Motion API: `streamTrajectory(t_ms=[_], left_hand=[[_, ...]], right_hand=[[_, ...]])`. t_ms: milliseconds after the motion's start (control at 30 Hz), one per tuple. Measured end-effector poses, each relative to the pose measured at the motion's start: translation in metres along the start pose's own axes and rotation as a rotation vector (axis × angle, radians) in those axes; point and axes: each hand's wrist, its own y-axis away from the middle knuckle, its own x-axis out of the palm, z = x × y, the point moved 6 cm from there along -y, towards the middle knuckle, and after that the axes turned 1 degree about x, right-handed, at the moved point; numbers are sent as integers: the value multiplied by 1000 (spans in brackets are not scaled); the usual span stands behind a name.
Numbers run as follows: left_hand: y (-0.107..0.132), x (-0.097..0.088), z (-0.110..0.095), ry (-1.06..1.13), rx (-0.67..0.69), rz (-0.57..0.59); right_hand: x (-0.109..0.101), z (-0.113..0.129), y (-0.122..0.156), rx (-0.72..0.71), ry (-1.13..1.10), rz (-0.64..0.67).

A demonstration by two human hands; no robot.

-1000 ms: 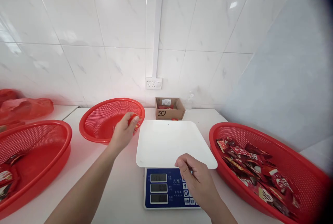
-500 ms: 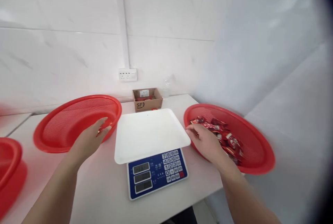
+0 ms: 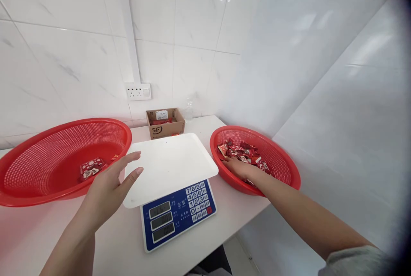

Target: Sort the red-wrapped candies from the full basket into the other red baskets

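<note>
A blue electronic scale (image 3: 180, 212) with a bare white weighing tray (image 3: 170, 164) sits in the middle of the white counter. My left hand (image 3: 107, 188) hovers open, fingers spread, between the left red basket (image 3: 19, 192) and the tray's left edge, holding nothing. A couple of red sachets (image 3: 90, 167) lie in that basket. My right hand (image 3: 239, 168) reaches into the right red basket (image 3: 289, 172), resting among several red sachets (image 3: 244, 152); its fingers are partly buried, so their grip is unclear.
A small brown cardboard box (image 3: 165, 124) stands against the tiled wall behind the scale, under a wall socket (image 3: 138, 91). A clear bottle (image 3: 189, 109) stands beside the box. The counter's front edge runs just below the scale.
The view swung right. My left hand released its sachet into the left basket and drew back open. My right hand moved from the scale's keypad into the right basket.
</note>
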Motion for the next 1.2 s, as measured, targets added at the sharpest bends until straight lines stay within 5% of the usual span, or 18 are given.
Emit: streamTrajectory(t_ms=[133,467,1200], left_hand=[[3,2,6,96,3,-19],[2,4,12,179,26,-6],[9,8,5,175,44,101]], right_hand=[[-8,-3,-5,23,16,-33],[-68,-42,-14,224,-107,-408],[-84,-35,-11,243,-162,-638]])
